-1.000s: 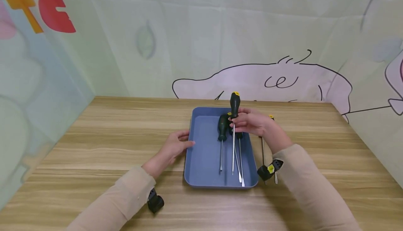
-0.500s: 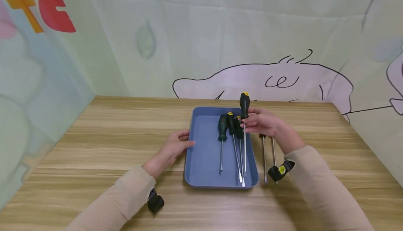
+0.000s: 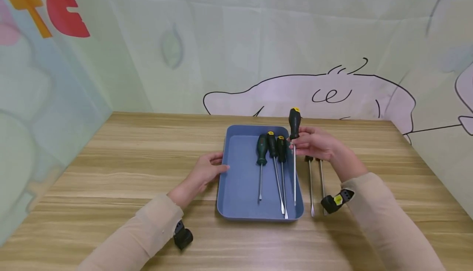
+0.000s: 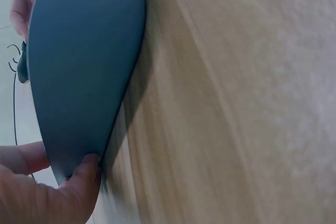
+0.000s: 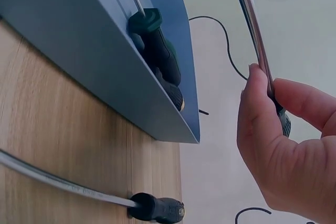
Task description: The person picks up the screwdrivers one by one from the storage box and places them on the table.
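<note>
So we've got a wood counter [image 3: 148, 148] with a blue tray [image 3: 240, 193] on it. Our left hand [image 3: 205, 170] is pinching the tray's left rim, our right hand [image 3: 316, 144] pinches a screwdriver [image 3: 294, 122] handle-up near its right side. Three more screwdrivers [image 3: 272, 145] lie inside, two screwdrivers [image 3: 311, 187] just beside it.

Your right hand [image 3: 315, 143] is pinching a black screwdriver [image 3: 295, 122], handle up, at the blue tray's [image 3: 240, 189] right side. Your left hand [image 3: 203, 171] is gripping its left rim. Three other screwdrivers [image 3: 262, 150] are lying inside; two more screwdrivers [image 3: 311, 187] are lying right of it.
</note>
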A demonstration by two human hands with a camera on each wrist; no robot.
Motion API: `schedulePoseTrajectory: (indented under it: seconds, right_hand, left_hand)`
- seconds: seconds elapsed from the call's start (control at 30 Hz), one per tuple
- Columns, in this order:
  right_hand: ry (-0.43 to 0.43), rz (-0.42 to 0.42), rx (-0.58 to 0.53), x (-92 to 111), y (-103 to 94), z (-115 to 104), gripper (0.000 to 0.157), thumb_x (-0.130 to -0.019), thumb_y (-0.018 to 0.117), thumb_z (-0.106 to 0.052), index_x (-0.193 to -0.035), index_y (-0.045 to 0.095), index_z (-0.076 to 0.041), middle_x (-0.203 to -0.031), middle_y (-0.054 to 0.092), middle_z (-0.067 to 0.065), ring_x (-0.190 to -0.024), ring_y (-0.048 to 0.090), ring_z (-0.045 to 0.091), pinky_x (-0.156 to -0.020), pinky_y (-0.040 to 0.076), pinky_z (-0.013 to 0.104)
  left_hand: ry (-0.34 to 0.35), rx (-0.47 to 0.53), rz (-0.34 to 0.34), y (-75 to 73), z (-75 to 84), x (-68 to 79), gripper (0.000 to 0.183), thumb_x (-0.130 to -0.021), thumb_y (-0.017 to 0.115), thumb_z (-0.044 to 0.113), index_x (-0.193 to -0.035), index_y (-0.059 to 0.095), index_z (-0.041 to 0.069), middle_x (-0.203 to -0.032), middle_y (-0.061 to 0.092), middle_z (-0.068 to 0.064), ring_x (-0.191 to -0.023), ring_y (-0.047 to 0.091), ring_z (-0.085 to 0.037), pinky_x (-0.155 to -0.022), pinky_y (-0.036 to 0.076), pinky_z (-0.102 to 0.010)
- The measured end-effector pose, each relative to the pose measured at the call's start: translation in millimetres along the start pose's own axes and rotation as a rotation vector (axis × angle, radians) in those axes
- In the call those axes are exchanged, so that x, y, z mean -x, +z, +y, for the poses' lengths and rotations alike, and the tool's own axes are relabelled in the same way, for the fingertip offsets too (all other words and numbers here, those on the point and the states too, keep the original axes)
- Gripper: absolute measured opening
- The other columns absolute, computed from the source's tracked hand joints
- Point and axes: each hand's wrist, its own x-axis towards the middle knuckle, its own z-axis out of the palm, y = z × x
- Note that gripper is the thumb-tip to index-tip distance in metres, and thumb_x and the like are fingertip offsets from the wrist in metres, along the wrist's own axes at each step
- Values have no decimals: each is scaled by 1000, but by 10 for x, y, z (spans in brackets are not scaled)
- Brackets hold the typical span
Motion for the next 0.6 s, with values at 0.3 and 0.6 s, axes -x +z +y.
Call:
schedulePoseTrajectory:
  seconds: [0.3,0.6]
  right_hand:
    - [6,17,11,64,-74,-3,46,-92,42,8,-131,19,8,-95,60,8,-80,65,16,-71,56,25]
    - [-13,19,29,116,-188,36,37,-91,43,8,-125,27,7,-96,63,5,-80,65,14,-71,56,25]
  left_hand:
    - [6,3,2,-2,8,10,51,-86,59,-4,-135,42,-5,-132,47,-25,-117,50,-32,-95,47,-40]
    - [5,-5,9,-3,18,35,50,-86,60,-4,-134,43,-5,-131,49,-24,-116,51,-31,-94,47,-39]
